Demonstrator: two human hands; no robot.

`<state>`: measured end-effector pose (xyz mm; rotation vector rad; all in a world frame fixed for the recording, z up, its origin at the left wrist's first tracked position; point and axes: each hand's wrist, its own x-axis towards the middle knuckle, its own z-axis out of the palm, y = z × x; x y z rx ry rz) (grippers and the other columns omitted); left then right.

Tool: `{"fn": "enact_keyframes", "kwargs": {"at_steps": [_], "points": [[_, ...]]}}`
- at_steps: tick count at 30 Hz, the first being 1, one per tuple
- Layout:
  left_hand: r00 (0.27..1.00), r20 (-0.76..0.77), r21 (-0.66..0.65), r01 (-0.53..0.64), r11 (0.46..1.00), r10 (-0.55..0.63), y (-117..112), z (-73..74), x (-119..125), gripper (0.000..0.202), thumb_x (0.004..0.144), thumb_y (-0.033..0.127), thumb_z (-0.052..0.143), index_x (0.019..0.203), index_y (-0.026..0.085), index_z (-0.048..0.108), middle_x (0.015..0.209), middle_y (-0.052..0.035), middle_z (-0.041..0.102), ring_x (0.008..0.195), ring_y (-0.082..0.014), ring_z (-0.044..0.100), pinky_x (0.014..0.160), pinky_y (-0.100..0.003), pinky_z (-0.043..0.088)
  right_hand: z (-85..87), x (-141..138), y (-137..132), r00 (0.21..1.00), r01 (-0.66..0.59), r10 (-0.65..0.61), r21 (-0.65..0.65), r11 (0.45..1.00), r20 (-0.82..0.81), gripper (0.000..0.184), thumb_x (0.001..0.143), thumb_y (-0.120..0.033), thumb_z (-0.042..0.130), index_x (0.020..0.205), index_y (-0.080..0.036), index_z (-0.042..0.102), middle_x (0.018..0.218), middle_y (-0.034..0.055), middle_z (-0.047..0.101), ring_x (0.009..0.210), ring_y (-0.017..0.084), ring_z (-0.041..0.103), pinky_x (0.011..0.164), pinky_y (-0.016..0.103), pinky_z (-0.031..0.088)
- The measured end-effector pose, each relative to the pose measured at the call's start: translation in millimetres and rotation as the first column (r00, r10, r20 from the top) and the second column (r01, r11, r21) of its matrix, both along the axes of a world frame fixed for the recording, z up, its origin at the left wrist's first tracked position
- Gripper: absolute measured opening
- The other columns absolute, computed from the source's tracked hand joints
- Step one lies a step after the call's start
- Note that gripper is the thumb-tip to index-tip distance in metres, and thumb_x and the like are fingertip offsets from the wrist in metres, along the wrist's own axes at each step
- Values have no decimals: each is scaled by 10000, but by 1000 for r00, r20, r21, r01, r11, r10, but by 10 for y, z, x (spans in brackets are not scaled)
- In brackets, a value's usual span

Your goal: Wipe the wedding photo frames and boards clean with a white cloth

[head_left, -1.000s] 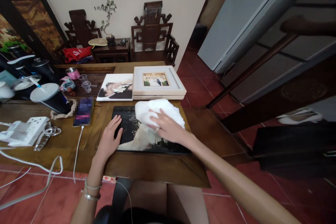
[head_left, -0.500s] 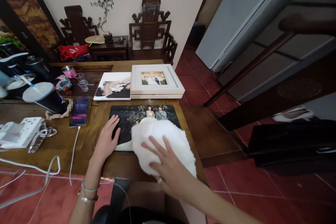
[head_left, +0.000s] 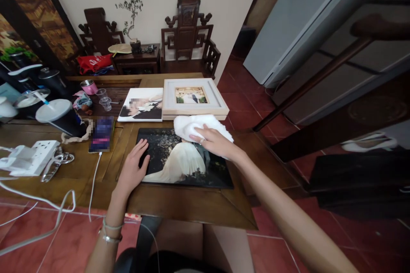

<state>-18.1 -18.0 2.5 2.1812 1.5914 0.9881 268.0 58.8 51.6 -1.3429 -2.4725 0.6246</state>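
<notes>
A dark photo panel [head_left: 184,166] with a pale gown printed on it lies flat near the front edge of the wooden table [head_left: 179,200]. My left hand [head_left: 134,166] rests on its left edge with fingers stretched out, holding nothing. At the panel's upper right, my right hand [head_left: 213,140] is closed on a bunched white cloth [head_left: 188,124] and presses it down. The cloth covers the upper right part of the print and reaches the front side of a pale picture frame [head_left: 221,102]. The fingertips of my right hand are partly sunk in the cloth.
Left of the frame lies a smaller photo panel [head_left: 141,113]. Further left are a phone [head_left: 101,134] on a white cable, a lidded dark cup [head_left: 62,117], a power strip [head_left: 43,153] and a clear hair claw [head_left: 57,164]. A carved chair [head_left: 243,98] stands on the right.
My right hand has moved the white cloth up and away from me, from the panel's lower right to its upper right edge, uncovering the gown. My left hand stays on the left edge.
</notes>
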Motion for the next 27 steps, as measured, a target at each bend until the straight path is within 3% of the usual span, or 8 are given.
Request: {"fn": "enact_keyframes", "kwargs": {"at_steps": [3,7,11,14,17,20,23,27], "points": [[1000,-1,-12,-4,1000,4,-6,24,6,394,935,279,450,1304,168,531,1404,-127,505,1354,-239,406,1129,-478,326,-100,-67,-129,998,-54,49,134,990,40,205,914,-237,420,922,-180,616,1275,140,600,1368,349,329,1088,623,232],[1000,-11,-16,-3,1000,3,-13,34,8,396,938,275,440,1303,151,530,1406,-135,500,1359,-237,398,1131,-470,324,-271,-134,-725,991,-124,108,232,965,80,184,736,-116,546,865,-185,656,1451,118,437,1423,371,157,1095,691,99],[1000,-25,-25,-7,1000,6,-9,20,8,396,941,268,433,1309,152,524,1417,-135,488,1366,-234,387,1135,-471,319,-263,-90,-1382,972,-235,225,178,956,72,239,663,-111,571,854,-218,667,1507,55,362,1434,354,122,1119,674,16],[1000,-25,-27,-10,1000,9,-3,4,3,398,939,266,437,1316,169,521,1419,-123,489,1366,-233,388,1136,-470,319,-112,30,-1563,950,-311,307,82,947,50,228,702,-125,560,876,-233,659,1446,45,457,1426,297,202,1171,584,50],[1000,-22,-19,-5,1000,5,2,-13,-6,404,937,267,443,1322,169,516,1422,-122,486,1367,-233,385,1138,-467,317,18,193,-1366,964,-268,268,-4,964,5,154,830,-218,517,877,-247,661,1287,62,609,1365,271,357,1163,491,226],[1000,-11,-6,2,1000,-2,4,-25,-11,403,937,265,443,1327,189,510,1423,-110,487,1369,-231,383,1133,-477,321,28,323,-919,996,-89,89,-41,995,-5,277,912,-377,431,998,-229,649,1261,99,622,1322,326,414,1075,510,355],[1000,1,4,5,1000,-5,6,-25,-10,397,933,270,450,1317,197,519,1413,-107,498,1362,-233,394,1127,-482,329,-7,351,-452,999,40,-41,-41,998,-19,387,947,-444,335,1080,-208,612,1247,116,626,1321,348,409,1035,515,384],[1000,3,0,-1,1000,1,6,-16,-8,393,931,278,454,1304,179,530,1404,-120,506,1357,-233,402,1127,-474,331,-40,243,-141,998,55,-55,24,998,-2,331,955,-392,326,951,-214,605,1149,102,669,1319,342,413,1043,526,367]]}}
